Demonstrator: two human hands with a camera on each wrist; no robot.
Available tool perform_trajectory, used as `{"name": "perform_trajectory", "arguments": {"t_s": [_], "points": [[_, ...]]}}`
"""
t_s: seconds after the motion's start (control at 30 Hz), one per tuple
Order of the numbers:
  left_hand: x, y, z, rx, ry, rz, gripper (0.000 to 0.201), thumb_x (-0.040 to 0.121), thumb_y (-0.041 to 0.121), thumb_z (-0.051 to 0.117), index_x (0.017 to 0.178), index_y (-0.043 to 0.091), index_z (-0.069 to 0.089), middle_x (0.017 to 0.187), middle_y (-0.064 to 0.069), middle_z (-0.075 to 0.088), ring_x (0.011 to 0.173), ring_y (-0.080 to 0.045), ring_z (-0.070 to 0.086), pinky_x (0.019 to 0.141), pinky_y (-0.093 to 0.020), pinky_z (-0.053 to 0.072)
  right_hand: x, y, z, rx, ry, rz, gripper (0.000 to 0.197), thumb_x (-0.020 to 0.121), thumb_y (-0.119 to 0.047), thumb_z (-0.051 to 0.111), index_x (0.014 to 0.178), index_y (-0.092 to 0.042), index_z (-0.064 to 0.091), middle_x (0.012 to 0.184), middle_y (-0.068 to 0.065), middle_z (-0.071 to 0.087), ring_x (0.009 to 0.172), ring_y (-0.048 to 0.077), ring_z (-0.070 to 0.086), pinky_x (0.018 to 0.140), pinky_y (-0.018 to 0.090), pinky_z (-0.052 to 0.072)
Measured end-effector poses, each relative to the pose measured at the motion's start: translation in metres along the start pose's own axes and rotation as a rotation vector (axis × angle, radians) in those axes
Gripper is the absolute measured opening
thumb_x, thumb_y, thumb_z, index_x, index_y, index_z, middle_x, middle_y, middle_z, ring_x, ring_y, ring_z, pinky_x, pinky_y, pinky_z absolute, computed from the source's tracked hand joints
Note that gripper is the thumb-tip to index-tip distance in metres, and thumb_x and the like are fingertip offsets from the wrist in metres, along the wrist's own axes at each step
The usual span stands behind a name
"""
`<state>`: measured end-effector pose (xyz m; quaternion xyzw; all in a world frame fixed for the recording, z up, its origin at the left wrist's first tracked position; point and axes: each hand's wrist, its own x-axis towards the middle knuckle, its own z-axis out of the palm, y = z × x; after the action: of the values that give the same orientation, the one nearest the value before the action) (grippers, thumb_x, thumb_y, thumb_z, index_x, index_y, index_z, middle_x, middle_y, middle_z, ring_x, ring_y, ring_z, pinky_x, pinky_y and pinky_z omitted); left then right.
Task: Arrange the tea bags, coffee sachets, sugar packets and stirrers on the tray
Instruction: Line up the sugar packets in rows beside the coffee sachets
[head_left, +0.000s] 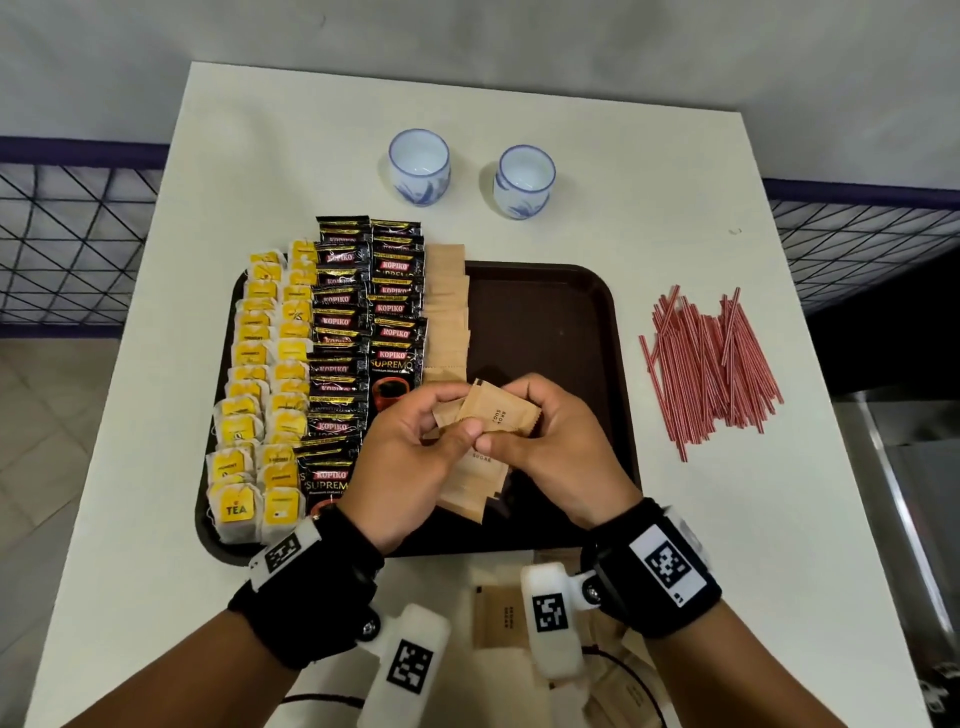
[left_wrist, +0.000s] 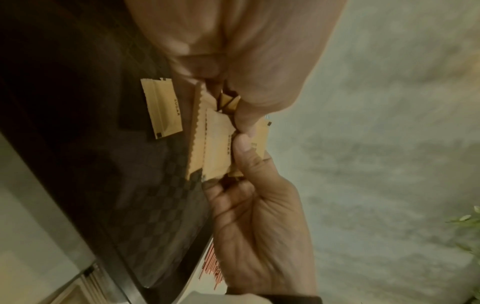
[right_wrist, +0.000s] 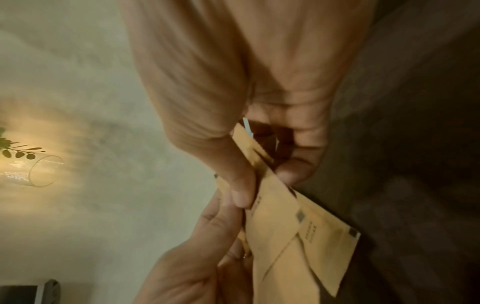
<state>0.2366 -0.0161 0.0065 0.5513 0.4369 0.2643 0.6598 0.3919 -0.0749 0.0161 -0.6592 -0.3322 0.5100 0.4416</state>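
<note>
Loose brown paper sugar packets (head_left: 493, 618) lie at the near edge of the white rectangular tabletop (head_left: 675, 519), under the wrists; just beyond, the dark brown plastic tray (head_left: 545, 312) sits centred; above its near half the left hand (head_left: 410, 457) and right hand (head_left: 550, 447) meet, thumbs and curled fingers both pinching a fanned bunch of brown sugar packets (head_left: 488, 415); one single sugar packet (left_wrist: 162, 109) lies flat on the tray floor beneath; yellow-tagged tea bags (head_left: 260, 374) fill the tray's left edge in two columns, black coffee sachets (head_left: 363, 322) beside them, then a column of sugar packets (head_left: 447, 306); red-and-white striped stirrers (head_left: 711, 369) are heaped near the tabletop's right edge; two white-and-blue ceramic cups (head_left: 418, 166) stand toward the far edge; a dark wire-mesh barrier (head_left: 67, 228) and pale wall lie behind.
</note>
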Motion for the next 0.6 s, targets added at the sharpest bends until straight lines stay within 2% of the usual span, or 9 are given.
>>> {"name": "perform_trajectory", "arguments": {"t_s": [0.13, 0.2, 0.27, 0.33, 0.4, 0.47, 0.53, 0.6], "points": [[-0.001, -0.001, -0.005, -0.024, 0.032, -0.021, 0.022, 0.093, 0.009, 0.067, 0.11, 0.022, 0.07, 0.101, 0.002, 0.077, 0.095, -0.013, 0.072, 0.079, -0.023, 0.056, 0.002, -0.001, 0.006, -0.029, 0.012, -0.007, 0.036, 0.073, -0.003, 0.082, 0.094, -0.03, 0.069, 0.09, 0.007, 0.072, 0.083, 0.016, 0.066, 0.086, 0.049, 0.057], [-0.001, -0.002, -0.009, -0.024, 0.059, -0.034, 0.02, 0.093, 0.009, 0.067, 0.106, 0.023, 0.072, 0.099, 0.003, 0.076, 0.092, -0.012, 0.071, 0.076, -0.023, 0.055, 0.002, -0.003, 0.007, -0.037, 0.003, 0.001, 0.041, 0.074, 0.0, 0.082, 0.097, -0.031, 0.068, 0.096, 0.008, 0.073, 0.09, 0.019, 0.07, 0.088, 0.048, 0.058], [-0.002, -0.003, -0.013, -0.037, 0.1, -0.045, 0.019, 0.094, 0.01, 0.066, 0.102, 0.026, 0.073, 0.097, 0.004, 0.076, 0.09, -0.013, 0.071, 0.074, -0.023, 0.056, 0.003, -0.004, 0.01, -0.048, 0.016, 0.008, 0.041, 0.072, -0.003, 0.085, 0.1, -0.026, 0.067, 0.097, 0.006, 0.074, 0.093, 0.021, 0.072, 0.087, 0.044, 0.059], [-0.003, -0.002, -0.016, -0.085, 0.147, -0.059, 0.017, 0.094, 0.01, 0.066, 0.103, 0.023, 0.072, 0.098, 0.002, 0.077, 0.091, -0.016, 0.072, 0.074, -0.026, 0.057, 0.005, -0.005, 0.013, -0.077, 0.056, 0.031, 0.036, 0.07, -0.013, 0.089, 0.097, -0.021, 0.066, 0.095, 0.006, 0.075, 0.087, 0.022, 0.073, 0.079, 0.042, 0.06], [-0.003, 0.0, -0.02, -0.124, 0.177, -0.063, 0.016, 0.094, 0.01, 0.065, 0.105, 0.021, 0.072, 0.099, 0.0, 0.077, 0.092, -0.018, 0.073, 0.076, -0.029, 0.059, 0.005, -0.007, 0.015, -0.061, 0.074, 0.083, 0.03, 0.073, -0.016, 0.088, 0.089, -0.012, 0.063, 0.085, 0.008, 0.075, 0.069, 0.023, 0.07, 0.06, 0.037, 0.058], [-0.004, 0.002, -0.024, -0.124, 0.205, -0.054, 0.016, 0.094, 0.011, 0.065, 0.105, 0.022, 0.072, 0.099, 0.001, 0.078, 0.092, -0.017, 0.074, 0.076, -0.032, 0.059, 0.004, -0.009, 0.017, -0.061, 0.059, 0.114, 0.024, 0.076, -0.013, 0.084, 0.083, -0.007, 0.062, 0.072, 0.014, 0.07, 0.055, 0.02, 0.062, 0.044, 0.028, 0.048], [-0.004, 0.003, -0.032, -0.106, 0.252, -0.035, 0.016, 0.094, 0.014, 0.066, 0.104, 0.025, 0.071, 0.099, 0.002, 0.077, 0.094, -0.017, 0.073, 0.077, -0.036, 0.06, 0.004, -0.01, 0.016, -0.075, 0.049, 0.116, 0.019, 0.078, -0.011, 0.082, 0.083, -0.005, 0.065, 0.067, 0.015, 0.069, 0.052, 0.016, 0.059, 0.042, 0.022, 0.042], [-0.005, 0.004, -0.042, -0.086, 0.317, -0.013, 0.017, 0.093, 0.015, 0.067, 0.101, 0.029, 0.071, 0.098, 0.004, 0.077, 0.093, -0.017, 0.073, 0.078, -0.036, 0.061, 0.006, -0.01, 0.011, -0.086, 0.061, 0.106, 0.013, 0.081, -0.008, 0.079, 0.084, -0.003, 0.068, 0.063, 0.008, 0.067, 0.05, 0.01, 0.056, 0.045, 0.016, 0.04]]}}
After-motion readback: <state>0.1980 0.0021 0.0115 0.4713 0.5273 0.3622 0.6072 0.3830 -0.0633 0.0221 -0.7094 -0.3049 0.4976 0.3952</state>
